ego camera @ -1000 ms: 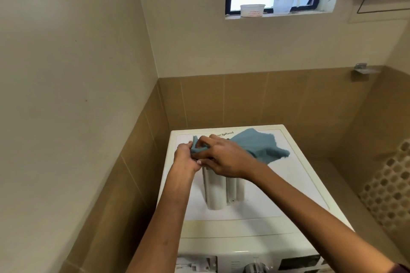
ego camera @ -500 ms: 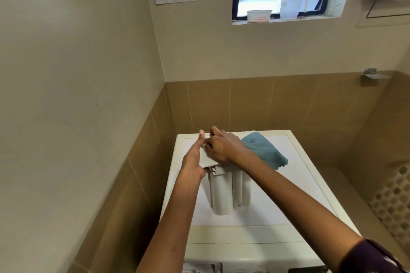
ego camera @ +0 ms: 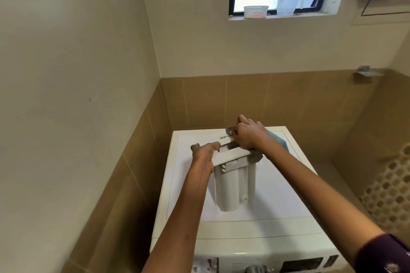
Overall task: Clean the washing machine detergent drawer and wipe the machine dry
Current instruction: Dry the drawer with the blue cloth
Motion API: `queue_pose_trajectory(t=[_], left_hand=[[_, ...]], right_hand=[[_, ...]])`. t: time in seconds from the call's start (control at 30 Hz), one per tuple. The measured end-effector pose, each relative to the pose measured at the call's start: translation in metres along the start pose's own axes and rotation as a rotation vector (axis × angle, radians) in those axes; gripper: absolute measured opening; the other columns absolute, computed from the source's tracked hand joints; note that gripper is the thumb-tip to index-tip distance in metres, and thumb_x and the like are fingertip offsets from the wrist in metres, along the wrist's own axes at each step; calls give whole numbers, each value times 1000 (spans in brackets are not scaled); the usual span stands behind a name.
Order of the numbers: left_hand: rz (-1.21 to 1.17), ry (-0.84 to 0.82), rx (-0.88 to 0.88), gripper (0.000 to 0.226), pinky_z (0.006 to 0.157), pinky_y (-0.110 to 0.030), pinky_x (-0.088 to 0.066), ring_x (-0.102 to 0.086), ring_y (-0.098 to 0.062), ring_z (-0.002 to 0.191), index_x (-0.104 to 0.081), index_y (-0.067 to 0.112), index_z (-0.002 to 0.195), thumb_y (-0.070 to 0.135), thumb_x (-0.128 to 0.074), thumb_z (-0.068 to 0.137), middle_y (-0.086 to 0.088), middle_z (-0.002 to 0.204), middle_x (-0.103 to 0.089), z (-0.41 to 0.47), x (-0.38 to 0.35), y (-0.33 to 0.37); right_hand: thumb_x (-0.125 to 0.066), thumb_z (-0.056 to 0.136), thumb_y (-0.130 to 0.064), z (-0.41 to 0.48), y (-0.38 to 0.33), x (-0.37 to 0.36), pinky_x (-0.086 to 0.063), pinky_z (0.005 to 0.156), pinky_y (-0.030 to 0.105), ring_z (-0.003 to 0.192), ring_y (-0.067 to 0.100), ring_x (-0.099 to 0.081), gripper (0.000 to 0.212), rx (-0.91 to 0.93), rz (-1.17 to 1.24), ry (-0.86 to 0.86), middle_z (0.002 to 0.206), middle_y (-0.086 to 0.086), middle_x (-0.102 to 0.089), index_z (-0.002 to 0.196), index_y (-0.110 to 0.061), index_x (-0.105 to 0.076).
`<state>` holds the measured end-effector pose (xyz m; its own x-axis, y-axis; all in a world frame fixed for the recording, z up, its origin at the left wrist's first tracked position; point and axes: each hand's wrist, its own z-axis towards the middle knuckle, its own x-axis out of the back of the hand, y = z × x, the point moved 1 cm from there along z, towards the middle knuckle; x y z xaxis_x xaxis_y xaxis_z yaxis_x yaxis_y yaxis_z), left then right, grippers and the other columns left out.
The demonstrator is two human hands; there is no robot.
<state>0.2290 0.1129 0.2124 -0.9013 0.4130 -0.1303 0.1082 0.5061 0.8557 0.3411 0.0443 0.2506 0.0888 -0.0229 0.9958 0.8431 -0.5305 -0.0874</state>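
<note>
Detergent drawer (ego camera: 233, 188) lies atop the washing machine (ego camera: 277, 201) — tan-tiled walls (ego camera: 244, 99) behind.

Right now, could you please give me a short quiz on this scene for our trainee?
1. True or false: the detergent drawer lies on top of the washing machine.
2. What does the left hand grip?
3. The blue cloth is: A, in the right hand; B, in the left hand; C, lying untouched on the washing machine.
Key: 1 true; 2 the detergent drawer's front; 3 A.
</note>
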Motion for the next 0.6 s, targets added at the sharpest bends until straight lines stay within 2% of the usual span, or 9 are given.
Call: queue_pose_trajectory(t=[0.07,0.13,0.2,0.33,0.4,0.5,0.6], left_hand=[[16,-12,-6,67,75,-30,-50,-52,-32,111,-40,4,133,-8,-57,69,-15,128,-52,0,0,-1],[21,-21,-12,66,68,-25,-47,-51,-31,111,-40,6,132,-8,-57,70,-14,128,-52,0,0,-1],[31,-37,-10,65,72,-27,-45,-50,-31,112,-36,7,133,-7,-56,72,-13,125,-51,-3,0,-2],[68,-63,-19,65,78,-30,-42,-48,-28,106,-32,8,135,-7,-55,76,-12,123,-49,-9,1,-4],[89,-62,-25,67,82,-31,-42,-48,-30,113,-31,7,138,-6,-55,77,-13,128,-49,-10,3,-6],[93,-57,-43,69,85,-32,-44,-47,-32,119,-33,8,139,-6,-56,76,-14,135,-47,-7,8,-8],[95,-38,-55,68,79,-30,-42,-48,-31,114,-32,7,139,-7,-56,76,-14,134,-48,-6,14,-5]], right_hand=[[-36,96,-29,-3,12,0,-34,96,41,116,27,-46,35,-65,23,31,124,7,-40,121,-15,-57],[-37,95,-28,-5,19,1,-36,84,36,106,29,-51,33,-114,39,80,110,6,-40,116,-15,-60],[-38,95,-28,-7,24,1,-34,77,33,100,31,-56,32,-151,36,116,101,5,-37,115,-19,-62],[-39,94,-26,-8,34,3,-40,82,36,101,35,-57,32,-263,88,175,112,10,-47,113,-19,-64],[-42,92,-23,-7,47,4,-42,82,36,101,37,-56,30,-313,174,183,111,11,-48,111,-16,-65],[-46,90,-15,-13,77,5,-44,89,35,106,36,-55,31,-354,327,190,121,17,-57,113,-11,-66],[-45,93,-4,-29,89,9,-39,98,36,103,36,-55,29,-309,520,467,108,23,-65,111,1,-66]])
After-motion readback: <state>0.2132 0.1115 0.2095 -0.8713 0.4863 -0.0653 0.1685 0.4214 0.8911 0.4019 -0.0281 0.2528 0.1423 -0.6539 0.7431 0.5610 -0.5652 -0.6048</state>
